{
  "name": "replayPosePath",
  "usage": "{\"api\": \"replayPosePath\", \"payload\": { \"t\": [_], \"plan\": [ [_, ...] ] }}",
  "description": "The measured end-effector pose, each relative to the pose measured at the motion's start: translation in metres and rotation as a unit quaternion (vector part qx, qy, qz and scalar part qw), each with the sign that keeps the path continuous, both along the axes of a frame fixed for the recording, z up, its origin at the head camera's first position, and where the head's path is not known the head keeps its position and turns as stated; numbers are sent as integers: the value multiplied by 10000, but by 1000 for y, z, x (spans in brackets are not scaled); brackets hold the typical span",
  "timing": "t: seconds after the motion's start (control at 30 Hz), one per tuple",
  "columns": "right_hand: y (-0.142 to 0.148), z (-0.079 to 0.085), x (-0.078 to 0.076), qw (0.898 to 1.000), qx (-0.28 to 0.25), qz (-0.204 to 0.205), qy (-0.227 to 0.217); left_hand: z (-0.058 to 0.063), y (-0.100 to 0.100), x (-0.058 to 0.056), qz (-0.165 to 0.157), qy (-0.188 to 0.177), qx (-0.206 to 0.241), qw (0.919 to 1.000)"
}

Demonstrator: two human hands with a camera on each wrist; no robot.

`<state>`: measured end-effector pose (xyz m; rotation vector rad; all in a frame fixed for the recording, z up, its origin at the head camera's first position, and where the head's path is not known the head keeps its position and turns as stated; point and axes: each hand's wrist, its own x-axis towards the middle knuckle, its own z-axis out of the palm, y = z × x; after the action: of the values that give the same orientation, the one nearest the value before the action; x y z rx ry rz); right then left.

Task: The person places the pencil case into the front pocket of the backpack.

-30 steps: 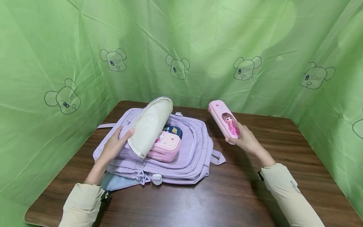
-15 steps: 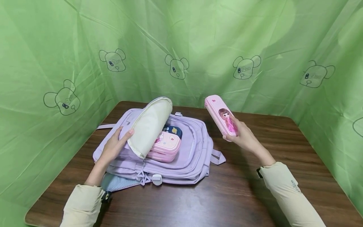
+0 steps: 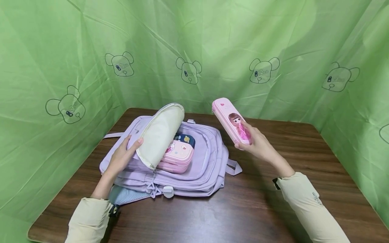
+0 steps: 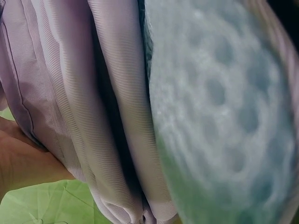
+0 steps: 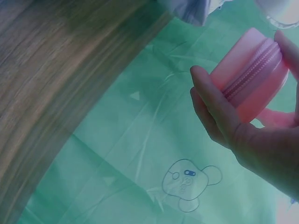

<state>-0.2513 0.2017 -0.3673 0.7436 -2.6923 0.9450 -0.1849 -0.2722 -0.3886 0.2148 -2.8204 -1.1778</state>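
Note:
A lilac backpack (image 3: 209, 162) lies on the table, its front pocket flap (image 3: 162, 135) folded up to show a pale lining. My left hand (image 3: 121, 157) holds the flap at its left edge, thumb over the lining side. Inside the pocket sit a pink pencil case (image 3: 179, 152) and a dark blue case (image 3: 186, 138) with a planet print, partly covered by the flap. To the right, my right hand (image 3: 258, 143) grips another pink pencil case (image 3: 228, 116), printed with a doll, above the table and tilted. Its zipper side (image 5: 252, 70) faces the right wrist camera.
The brown wooden table (image 3: 273, 209) has a green cloth backdrop (image 3: 212, 40) around it. A strap (image 3: 233, 167) sticks out from the backpack's right side, and blue mesh padding (image 3: 130, 194) shows beneath its near left side.
My right hand has raised the doll-printed pencil case and brought it leftward, closer to the backpack. The left hand and the flap stay where they were.

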Motion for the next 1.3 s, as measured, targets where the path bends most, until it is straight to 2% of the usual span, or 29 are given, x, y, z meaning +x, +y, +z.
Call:
{"api": "replayPosePath", "payload": {
  "t": [0.23,0.53,0.9,1.1,1.3],
  "plan": [
    [-10,5,5,9998,-46,190,0,0,0,0,7,28,4,10000],
    [-18,5,13,9977,76,677,-74,0,2,-2,-24,38,-12,10000],
    [-35,-2,18,9842,467,1671,-338,1,0,2,-27,-50,9,10000],
    [-40,-3,19,9785,583,1923,-466,1,1,2,-51,-37,17,10000],
    [-40,-4,14,9769,591,2026,-338,0,0,3,-56,-71,2,10000]
  ]
}}
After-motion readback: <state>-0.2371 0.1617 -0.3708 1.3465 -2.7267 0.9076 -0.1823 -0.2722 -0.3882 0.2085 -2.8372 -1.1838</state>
